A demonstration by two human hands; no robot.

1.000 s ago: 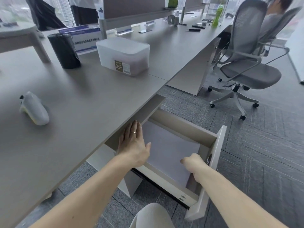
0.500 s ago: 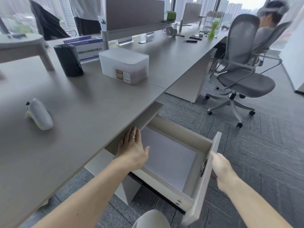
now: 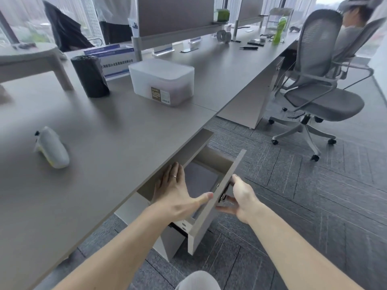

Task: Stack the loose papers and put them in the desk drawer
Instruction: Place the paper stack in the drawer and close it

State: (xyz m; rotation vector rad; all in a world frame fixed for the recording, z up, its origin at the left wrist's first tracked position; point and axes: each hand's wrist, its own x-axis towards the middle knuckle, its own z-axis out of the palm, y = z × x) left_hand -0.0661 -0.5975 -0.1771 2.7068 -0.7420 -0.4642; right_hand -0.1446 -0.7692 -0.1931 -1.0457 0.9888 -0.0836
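Note:
The desk drawer (image 3: 217,195) under the grey desk (image 3: 109,143) stands partly open, its front panel close to the desk edge. A strip of the white papers (image 3: 201,181) shows inside it, in shadow. My left hand (image 3: 176,191) lies flat with fingers spread over the drawer's near side, thumb against the front panel. My right hand (image 3: 240,195) presses on the outer face of the front panel, fingers around the small metal handle.
On the desk are a white handheld controller (image 3: 52,147), a black cylinder (image 3: 90,76) and a frosted plastic box (image 3: 161,80). A grey office chair (image 3: 316,84) stands at right on the carpet, a person seated beyond it. My knee (image 3: 196,281) is at the bottom.
The right hand left the inside of the drawer, went to the front panel and pushed it in; the drawer is much less open. The left hand stayed at the drawer's near side.

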